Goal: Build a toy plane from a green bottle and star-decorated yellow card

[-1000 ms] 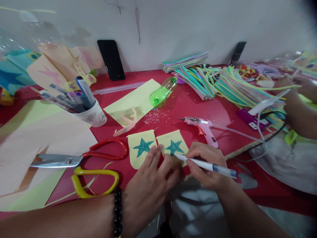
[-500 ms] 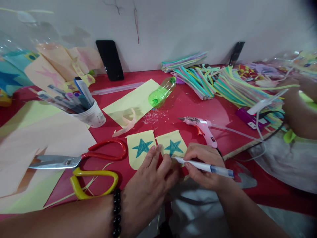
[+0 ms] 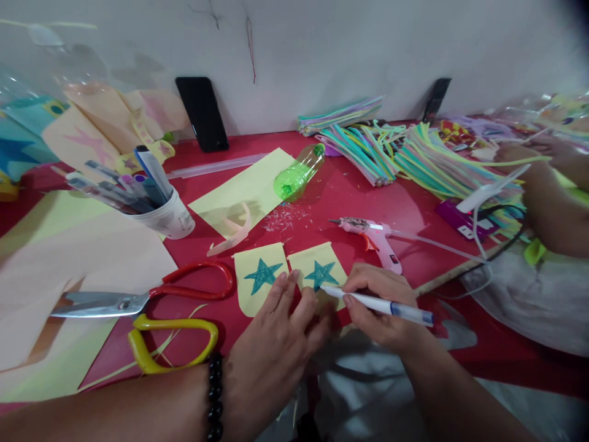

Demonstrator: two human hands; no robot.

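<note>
Two small yellow paper tags lie side by side on the red table, each with a teal star: the left tag and the right tag. My left hand lies flat with fingers spread, pressing down the lower edges of both tags. My right hand is closed on a white marker with a blue band. Its tip touches the lower right of the right tag's star.
Red-handled scissors and a yellow handle lie left of my hands. A white cup of markers, a green plastic bottle, a pink glue gun and heaps of coloured straws sit behind. Another person's arm is at right.
The view has drifted slightly; the marker tip has crept a little along the right star. My left hand stays pressed on the tags.
</note>
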